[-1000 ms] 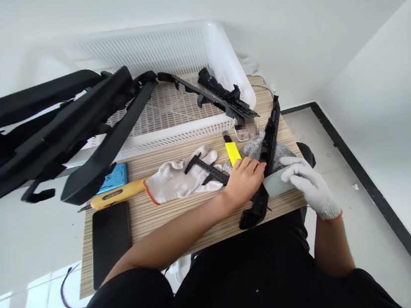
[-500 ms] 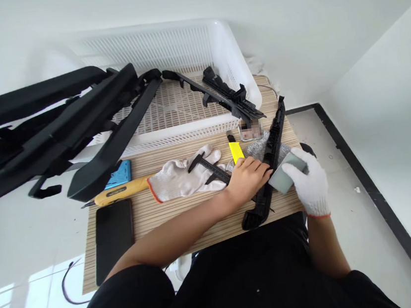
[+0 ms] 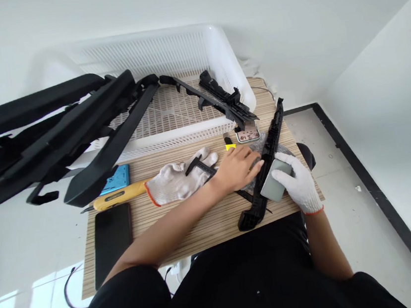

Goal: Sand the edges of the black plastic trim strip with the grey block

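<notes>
From my remote seat I see the gloved right hand point(image 3: 299, 182) clamped on a pale green block point(image 3: 274, 189) at the right edge of the black strip point(image 3: 271, 145), which slants across the right of the table point(image 3: 184, 224). The bare left hand point(image 3: 238, 168) sits apart, at the strip's left edge; I cannot tell whether it grips; left of it, the caliper point(image 3: 194, 165) overlaps a white glove point(image 3: 168, 184).

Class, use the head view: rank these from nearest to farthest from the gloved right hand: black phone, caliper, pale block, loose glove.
1. Pale block: held in the gloved right hand.
2. Caliper: to the left, partly hidden by the other arm.
3. Loose glove: farther left, partly under the caliper.
4. Black phone: far left.
</notes>
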### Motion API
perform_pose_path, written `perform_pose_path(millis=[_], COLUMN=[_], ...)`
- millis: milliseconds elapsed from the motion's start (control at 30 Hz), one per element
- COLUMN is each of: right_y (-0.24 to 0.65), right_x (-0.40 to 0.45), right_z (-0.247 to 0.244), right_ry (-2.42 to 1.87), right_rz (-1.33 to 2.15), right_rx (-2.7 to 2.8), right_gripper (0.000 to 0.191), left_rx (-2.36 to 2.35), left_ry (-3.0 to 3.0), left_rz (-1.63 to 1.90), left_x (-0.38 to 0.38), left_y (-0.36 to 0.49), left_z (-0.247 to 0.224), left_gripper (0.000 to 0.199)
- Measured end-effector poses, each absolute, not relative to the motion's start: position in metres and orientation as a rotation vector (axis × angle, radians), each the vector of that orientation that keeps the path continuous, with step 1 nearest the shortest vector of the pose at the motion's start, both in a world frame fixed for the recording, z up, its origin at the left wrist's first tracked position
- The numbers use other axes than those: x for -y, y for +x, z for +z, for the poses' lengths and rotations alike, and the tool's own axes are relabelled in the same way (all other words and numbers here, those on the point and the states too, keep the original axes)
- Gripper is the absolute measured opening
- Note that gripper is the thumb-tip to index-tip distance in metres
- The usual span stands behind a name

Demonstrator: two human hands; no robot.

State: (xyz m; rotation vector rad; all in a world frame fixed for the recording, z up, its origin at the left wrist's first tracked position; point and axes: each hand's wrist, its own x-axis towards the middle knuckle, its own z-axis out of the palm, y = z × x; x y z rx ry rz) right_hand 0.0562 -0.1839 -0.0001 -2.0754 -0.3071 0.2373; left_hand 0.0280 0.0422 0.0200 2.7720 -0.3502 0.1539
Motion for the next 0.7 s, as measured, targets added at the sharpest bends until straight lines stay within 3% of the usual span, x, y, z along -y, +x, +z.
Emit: perform_pose_path(millis=[500, 700], right_y=[0.053, 0.055], right_x=[0.182, 0.182], right_z=[-0.005, -0.004], right_ry=[-2.096, -2.134], right_rz=[0.096, 0.196], right_rx=[0.304, 0.378], right_gripper=[0.057, 0.052], left_rx=[0.559, 0.206], left_ry=[2.751, 2.795], left_rz=[0.173, 0.256], left_x=[-0.025, -0.043], left_y=[0.012, 0.031], left_z=[0.002, 0.017], left_gripper=[0.038, 0.05])
